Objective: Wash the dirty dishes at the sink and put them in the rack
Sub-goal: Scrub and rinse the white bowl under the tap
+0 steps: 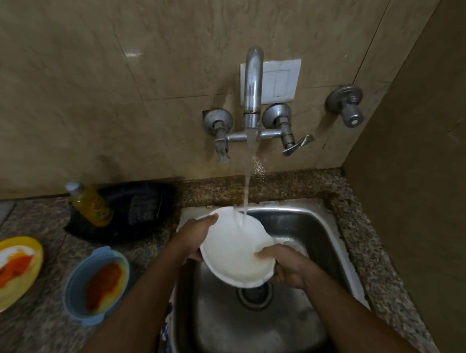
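A white plate (pixel 231 245) is held tilted over the steel sink (pixel 319 226), under the running stream from the tap (pixel 252 90). My left hand (pixel 194 236) grips its left rim, thumb along the upper edge. My right hand (pixel 281 267) holds the lower right rim, fingers curled over onto the plate's face. Two dirty dishes wait on the counter at left: a blue bowl (pixel 76 287) with orange sauce and a yellow plate (pixel 29 249) smeared with red and white residue.
A yellow dish-soap bottle (pixel 90 202) stands in a black tray (pixel 137 207) behind the blue bowl. Tap handles (pixel 296 144) and a separate valve (pixel 349 107) jut from the tiled wall. A wall closes in on the right. Granite counter (pixel 362 237) surrounds the sink.
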`<action>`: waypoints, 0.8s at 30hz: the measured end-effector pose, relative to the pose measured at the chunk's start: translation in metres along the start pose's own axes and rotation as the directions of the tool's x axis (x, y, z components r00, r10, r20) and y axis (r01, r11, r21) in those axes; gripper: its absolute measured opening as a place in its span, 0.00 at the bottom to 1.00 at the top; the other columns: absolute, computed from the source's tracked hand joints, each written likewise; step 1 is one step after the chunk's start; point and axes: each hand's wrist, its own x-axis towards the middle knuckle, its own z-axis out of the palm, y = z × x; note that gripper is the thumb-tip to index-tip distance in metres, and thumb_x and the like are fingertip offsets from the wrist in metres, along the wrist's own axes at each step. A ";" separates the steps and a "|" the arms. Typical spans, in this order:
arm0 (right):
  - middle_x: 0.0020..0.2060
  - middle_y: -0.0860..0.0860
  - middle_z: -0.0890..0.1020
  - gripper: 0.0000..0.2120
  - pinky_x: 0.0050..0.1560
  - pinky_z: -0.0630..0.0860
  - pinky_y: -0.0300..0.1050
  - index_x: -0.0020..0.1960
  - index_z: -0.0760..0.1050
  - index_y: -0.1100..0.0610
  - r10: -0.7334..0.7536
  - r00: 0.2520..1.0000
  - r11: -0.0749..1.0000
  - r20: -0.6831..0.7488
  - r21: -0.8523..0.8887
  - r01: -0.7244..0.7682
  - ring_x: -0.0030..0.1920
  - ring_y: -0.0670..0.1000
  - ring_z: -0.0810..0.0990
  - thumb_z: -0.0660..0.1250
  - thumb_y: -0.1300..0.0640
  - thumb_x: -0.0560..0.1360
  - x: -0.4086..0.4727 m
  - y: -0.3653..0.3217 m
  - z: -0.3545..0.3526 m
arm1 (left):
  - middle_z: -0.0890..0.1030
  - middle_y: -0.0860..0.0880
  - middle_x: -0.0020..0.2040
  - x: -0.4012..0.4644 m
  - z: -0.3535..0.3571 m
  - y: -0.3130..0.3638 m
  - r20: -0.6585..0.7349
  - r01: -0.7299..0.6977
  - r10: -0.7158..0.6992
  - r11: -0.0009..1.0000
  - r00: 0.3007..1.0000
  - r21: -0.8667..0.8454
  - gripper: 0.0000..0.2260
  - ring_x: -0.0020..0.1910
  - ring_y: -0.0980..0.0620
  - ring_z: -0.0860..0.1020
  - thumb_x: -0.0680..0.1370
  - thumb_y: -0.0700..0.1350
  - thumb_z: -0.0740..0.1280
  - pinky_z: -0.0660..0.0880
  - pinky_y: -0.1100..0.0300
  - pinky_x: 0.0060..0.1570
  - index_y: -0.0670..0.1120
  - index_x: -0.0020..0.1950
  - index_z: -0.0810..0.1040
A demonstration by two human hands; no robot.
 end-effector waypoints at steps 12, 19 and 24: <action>0.46 0.44 0.82 0.14 0.49 0.76 0.42 0.55 0.77 0.49 -0.716 0.653 0.605 -0.246 -0.685 0.406 0.50 0.48 0.81 0.67 0.64 0.74 -0.007 0.002 0.000 | 0.83 0.39 0.44 -0.007 0.037 0.002 -0.005 -0.013 0.012 0.932 1.000 -0.363 0.27 0.45 0.42 0.82 0.77 0.63 0.63 0.79 0.51 0.50 0.37 0.49 0.78; 0.58 0.53 0.80 0.33 0.56 0.74 0.43 0.67 0.69 0.54 -0.920 0.390 0.114 0.042 -0.923 0.369 0.58 0.53 0.79 0.78 0.62 0.65 -0.012 0.025 -0.004 | 0.81 0.35 0.55 0.001 0.042 0.011 0.226 0.194 -0.005 0.531 0.974 -0.825 0.17 0.51 0.41 0.81 0.80 0.39 0.65 0.77 0.47 0.50 0.33 0.67 0.72; 0.77 0.54 0.62 0.40 0.75 0.58 0.47 0.79 0.55 0.55 -0.838 0.446 -0.070 0.314 -0.873 0.483 0.77 0.52 0.60 0.69 0.48 0.73 -0.018 0.024 -0.012 | 0.83 0.38 0.55 -0.003 0.038 -0.001 0.204 0.088 0.107 0.645 0.973 -0.759 0.15 0.55 0.41 0.81 0.78 0.38 0.66 0.78 0.46 0.54 0.36 0.64 0.75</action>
